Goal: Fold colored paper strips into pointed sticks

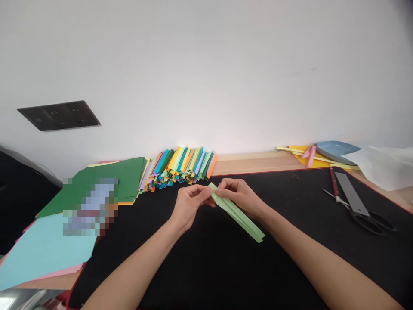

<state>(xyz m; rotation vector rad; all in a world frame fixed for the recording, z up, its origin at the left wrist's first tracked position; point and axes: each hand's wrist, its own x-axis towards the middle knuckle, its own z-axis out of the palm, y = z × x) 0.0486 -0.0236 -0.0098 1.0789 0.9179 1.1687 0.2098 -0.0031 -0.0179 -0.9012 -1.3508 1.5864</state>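
A light green paper strip (pixel 240 215), folded lengthwise, slants down to the right above the black mat. My left hand (pixel 190 204) pinches its upper end between thumb and fingers. Close beside it, my right hand (pixel 237 193) grips the same end from the other side, thumb and index finger pressed to the paper. The strip's lower end hangs free, with its layers slightly apart. My right hand's other fingers are partly hidden behind the strip.
Many folded coloured paper strips (pixel 180 165) are piled by the wall. Coloured sheets (pixel 125 178) lie at left. Scissors (pixel 368 221), a metal ruler (pixel 351 193) and a red-handled knife (pixel 334 183) rest on the black mat (pixel 200 267) at right; behind is a blue tray (pixel 337 148).
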